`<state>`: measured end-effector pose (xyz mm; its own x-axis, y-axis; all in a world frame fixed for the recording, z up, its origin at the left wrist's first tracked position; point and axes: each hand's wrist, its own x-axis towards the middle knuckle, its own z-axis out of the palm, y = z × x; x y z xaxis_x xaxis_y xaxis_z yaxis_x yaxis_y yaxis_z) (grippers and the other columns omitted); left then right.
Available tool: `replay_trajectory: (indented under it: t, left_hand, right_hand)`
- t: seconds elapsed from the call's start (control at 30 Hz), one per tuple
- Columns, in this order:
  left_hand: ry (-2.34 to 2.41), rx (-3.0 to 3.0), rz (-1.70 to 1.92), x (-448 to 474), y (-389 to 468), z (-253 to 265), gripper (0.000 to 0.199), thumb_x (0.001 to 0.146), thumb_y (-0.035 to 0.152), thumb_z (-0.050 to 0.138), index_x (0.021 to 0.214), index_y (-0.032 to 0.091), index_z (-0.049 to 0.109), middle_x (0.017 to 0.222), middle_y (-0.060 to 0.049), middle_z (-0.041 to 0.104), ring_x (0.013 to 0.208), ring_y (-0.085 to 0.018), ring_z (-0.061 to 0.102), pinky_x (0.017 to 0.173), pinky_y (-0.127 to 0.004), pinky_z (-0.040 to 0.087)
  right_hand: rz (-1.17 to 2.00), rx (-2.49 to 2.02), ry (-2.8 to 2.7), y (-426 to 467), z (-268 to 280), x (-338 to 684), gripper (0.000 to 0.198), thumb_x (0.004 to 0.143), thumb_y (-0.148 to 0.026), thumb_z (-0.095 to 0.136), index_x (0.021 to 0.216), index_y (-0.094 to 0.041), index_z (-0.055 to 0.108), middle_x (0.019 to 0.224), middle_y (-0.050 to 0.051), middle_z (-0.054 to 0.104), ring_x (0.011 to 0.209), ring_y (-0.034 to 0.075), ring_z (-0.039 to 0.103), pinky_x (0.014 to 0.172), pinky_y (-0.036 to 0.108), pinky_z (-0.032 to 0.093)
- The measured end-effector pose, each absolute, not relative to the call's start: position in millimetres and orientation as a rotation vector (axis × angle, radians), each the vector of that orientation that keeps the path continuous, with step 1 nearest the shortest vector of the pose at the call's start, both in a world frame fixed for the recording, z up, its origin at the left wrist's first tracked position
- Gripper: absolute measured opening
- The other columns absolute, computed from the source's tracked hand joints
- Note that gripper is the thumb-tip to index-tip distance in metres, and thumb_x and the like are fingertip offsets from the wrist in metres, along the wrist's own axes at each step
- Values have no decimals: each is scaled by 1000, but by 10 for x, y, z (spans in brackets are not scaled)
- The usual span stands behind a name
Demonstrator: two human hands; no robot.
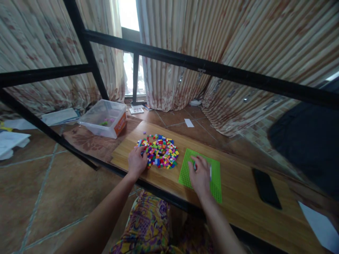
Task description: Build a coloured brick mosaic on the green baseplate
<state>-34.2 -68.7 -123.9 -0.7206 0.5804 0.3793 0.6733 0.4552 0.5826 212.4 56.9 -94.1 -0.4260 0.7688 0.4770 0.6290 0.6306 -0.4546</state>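
A heap of small multicoloured toy bricks (162, 151) lies on the narrow wooden tabletop. At the heap's left edge is my left hand (137, 163), its fingers bent down among the bricks. Whatever sits between those fingertips is too small to make out. My right hand (200, 173) is over a green studded baseplate (216, 183), with thumb and fingers curled together. Small red and green spots of a toy brick (195, 165) show between them. A thin white piece (210, 173) stands out beside the right hand's outer edge. The hand hides the plate's middle.
Right of the baseplate lies a black phone (266, 188), with white paper (319, 225) at the table's right end. A clear plastic bin (106, 118) with a few pieces stands beyond the left end. Black metal bars (169, 53) cross ahead of the table.
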Motion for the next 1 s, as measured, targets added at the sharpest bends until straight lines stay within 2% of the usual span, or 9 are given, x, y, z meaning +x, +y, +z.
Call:
replay_trajectory:
  t: [0.13,0.27,0.4,0.57,0.7,1.0]
  left_hand:
    - [-2580,-1106,-1127,-332,-690,-1229,26,81,20,52,103,20,66,100,-8,69,100,-24,62,91,-37,47]
    - [-2594,-1108,-1155,-324,-690,-1219,26,81,19,51,102,20,66,102,-7,70,100,-24,62,91,-38,47]
    - [-2602,-1088,-1170,-322,-690,-1214,28,80,17,49,101,20,67,102,-8,70,101,-24,62,92,-38,46]
    - [-2599,-1104,-1177,-311,-695,-1209,28,80,16,48,100,18,67,100,-8,69,97,-24,62,89,-37,47]
    - [-2594,-1094,-1187,-305,-698,-1218,27,80,17,48,100,19,67,100,-7,70,98,-24,62,91,-38,46]
    - [-2613,-1098,-1206,-304,-699,-1199,26,81,17,49,99,20,67,101,-7,70,99,-24,62,91,-38,47]
  right_hand:
    - [427,-895,-2373,306,-875,1648,28,91,-35,47,103,-25,70,119,8,58,111,23,49,97,39,38]
    - [463,-912,-2507,261,-841,1177,26,89,-29,51,103,-24,72,123,9,57,116,25,45,100,41,35]
    - [427,-1067,-2602,327,-812,922,22,83,-23,54,91,-24,74,121,11,58,118,30,43,99,45,33]
    - [416,-1144,-2678,426,-797,915,16,78,-28,61,86,-25,74,119,10,58,115,30,44,93,46,36]
    - [420,-1101,-2686,469,-834,944,16,81,-33,60,84,-26,75,119,9,59,114,31,44,92,46,37]
    - [480,-1015,-2552,508,-878,1041,21,87,-28,53,80,-23,72,120,8,61,116,27,46,98,43,35]
